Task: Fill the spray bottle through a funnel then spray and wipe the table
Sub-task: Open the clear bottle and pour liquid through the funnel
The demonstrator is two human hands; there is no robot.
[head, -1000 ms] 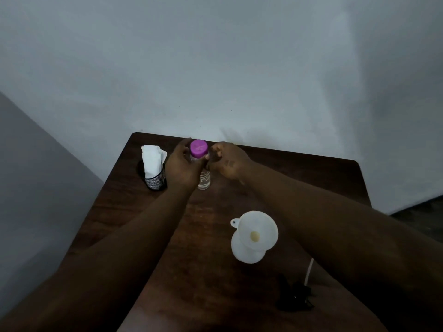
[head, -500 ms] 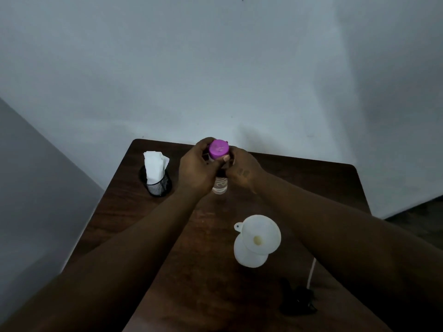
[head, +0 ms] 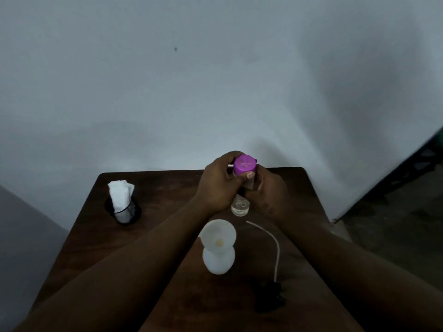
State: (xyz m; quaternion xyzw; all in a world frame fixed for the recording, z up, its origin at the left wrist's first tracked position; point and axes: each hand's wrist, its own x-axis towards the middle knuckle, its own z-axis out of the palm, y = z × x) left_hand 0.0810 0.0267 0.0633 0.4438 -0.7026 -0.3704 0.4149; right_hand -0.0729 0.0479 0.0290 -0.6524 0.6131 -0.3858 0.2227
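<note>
Held the clear bottle [head: 240, 207] upright at the far side of the table [head: 155, 188]; could not tell if its base touched the wood. Wrapped the left hand [head: 215, 188] round the cap [head: 244, 165] from the left, with fingers curled over the far edge and the thumb pressed on the near edge. Closed the right hand [head: 268, 195] round the body just under the cap, fingers curled, from the right. Set the long axis vertical with the cap on top, so the opening would likely need a twist about this axis, the left hand turning and the right one bracing. Judged the cap as not yet off.

Found the funnel [head: 218, 237] seated in the neck of the spray bottle [head: 218, 261], mouth up, near the hands on the person's side. Judged the pour as a short way toward the body, nearer to the left forearm. Saw the spray head [head: 268, 298] with its tube [head: 276, 248] lying flat just right of the spray bottle. Noted a holder [head: 124, 212] with tissues [head: 119, 192] well apart at the left.

Worked on dark wood against a pale wall [head: 215, 80], in a dim room, with bare floor [head: 395, 236] at the right.
</note>
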